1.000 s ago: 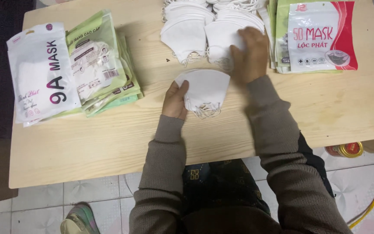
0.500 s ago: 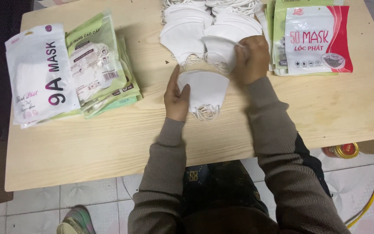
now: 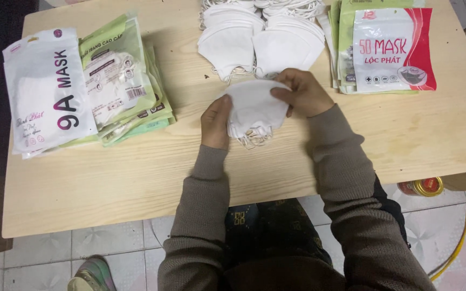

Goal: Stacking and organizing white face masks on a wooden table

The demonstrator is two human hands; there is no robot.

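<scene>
Both hands held a small stack of white masks (image 3: 254, 110) flat on the bench (image 3: 297, 156), just in front of two larger mask piles (image 3: 260, 43). The left hand (image 3: 215, 123) steadied its near left edge, fingers pressed against it; the right hand (image 3: 303, 92) gripped the right edge. The stack seemed to be at the squaring-up stage; bagging would call for a pouch from the packet stack (image 3: 389, 48) nearby.

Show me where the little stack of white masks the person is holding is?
In the head view, the stack of white masks sits mid-table between the left hand and right hand, just below two loose mask piles.
</scene>
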